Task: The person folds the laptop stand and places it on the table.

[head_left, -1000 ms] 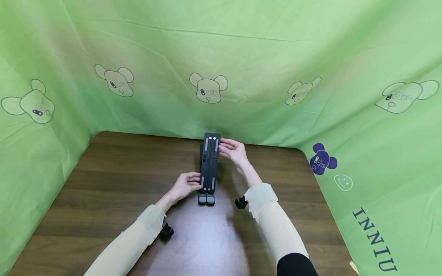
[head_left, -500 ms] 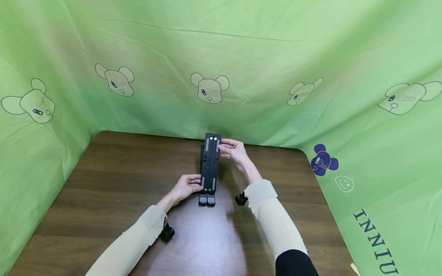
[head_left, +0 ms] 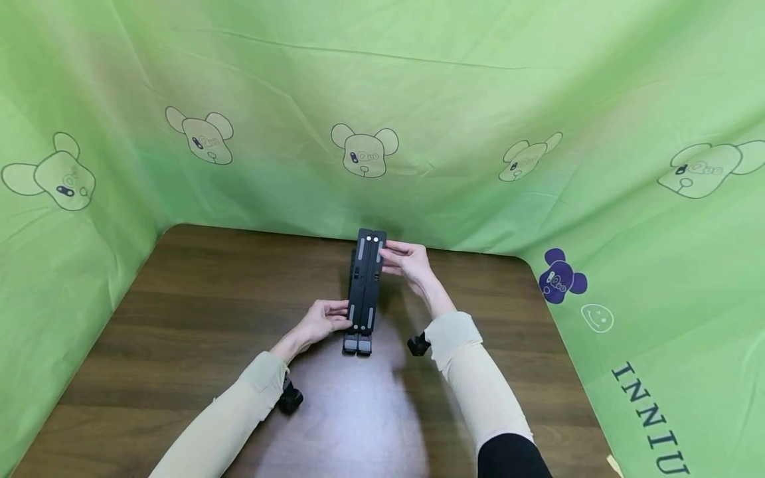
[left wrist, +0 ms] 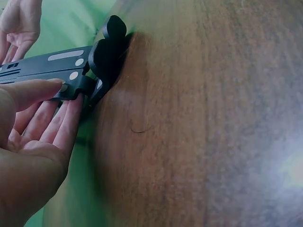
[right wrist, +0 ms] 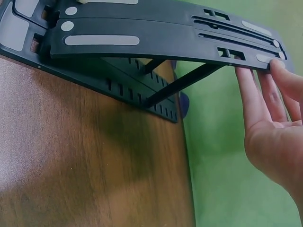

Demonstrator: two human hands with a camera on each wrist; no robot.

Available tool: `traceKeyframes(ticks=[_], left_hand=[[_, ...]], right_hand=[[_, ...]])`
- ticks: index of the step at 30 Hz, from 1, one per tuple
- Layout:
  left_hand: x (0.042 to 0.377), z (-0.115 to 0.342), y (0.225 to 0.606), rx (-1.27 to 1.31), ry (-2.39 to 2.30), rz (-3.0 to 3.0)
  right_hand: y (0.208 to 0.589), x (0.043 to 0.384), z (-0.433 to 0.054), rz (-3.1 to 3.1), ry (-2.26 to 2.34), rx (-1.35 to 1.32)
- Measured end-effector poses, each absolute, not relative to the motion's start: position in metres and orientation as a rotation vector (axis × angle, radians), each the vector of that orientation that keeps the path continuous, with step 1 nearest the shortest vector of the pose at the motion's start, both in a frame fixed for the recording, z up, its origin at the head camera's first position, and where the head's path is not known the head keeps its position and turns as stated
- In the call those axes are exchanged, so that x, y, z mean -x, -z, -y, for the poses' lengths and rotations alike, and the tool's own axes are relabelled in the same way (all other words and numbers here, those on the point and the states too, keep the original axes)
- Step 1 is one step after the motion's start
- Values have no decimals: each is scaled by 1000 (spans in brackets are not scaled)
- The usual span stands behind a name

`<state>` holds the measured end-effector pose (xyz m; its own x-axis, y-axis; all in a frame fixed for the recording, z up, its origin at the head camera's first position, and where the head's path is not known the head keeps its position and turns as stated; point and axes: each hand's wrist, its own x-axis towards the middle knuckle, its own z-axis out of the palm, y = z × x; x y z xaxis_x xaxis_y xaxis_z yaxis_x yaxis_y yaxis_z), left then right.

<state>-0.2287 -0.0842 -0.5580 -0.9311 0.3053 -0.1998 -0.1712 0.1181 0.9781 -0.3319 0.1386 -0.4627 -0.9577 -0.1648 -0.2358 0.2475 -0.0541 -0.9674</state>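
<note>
A black folding laptop stand with grey pads is on the wooden table, its long narrow top raised at an angle over its base. Slanted struts hold the top up from the slotted base. My left hand pinches the left edge near the front hinge; in the left wrist view its thumb lies on top with fingers beneath. On the right edge, toward the far end, my right hand pinches the top between thumb and fingers. Curved front lips stick up at the near end.
Brown wooden table reaches back to a green cloth that hangs at the rear and both sides, printed with bear heads. A small black camera is strapped at the left wrist, another black camera at the right.
Very little differs: the far end of the laptop stand sits slightly farther right in the head view, which has itself shifted a little. Both hands keep their hold.
</note>
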Motion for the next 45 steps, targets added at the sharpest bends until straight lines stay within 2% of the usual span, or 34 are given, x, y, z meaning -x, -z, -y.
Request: traceKeyframes(ticks=[24, 45], left_hand=[[243, 95, 551, -260, -1742, -2053], [245, 100, 555, -202, -1790, -2024]], right_hand=[[462, 324, -146, -1841, 2199, -139], [468, 321, -160, -1681, 2210, -120]])
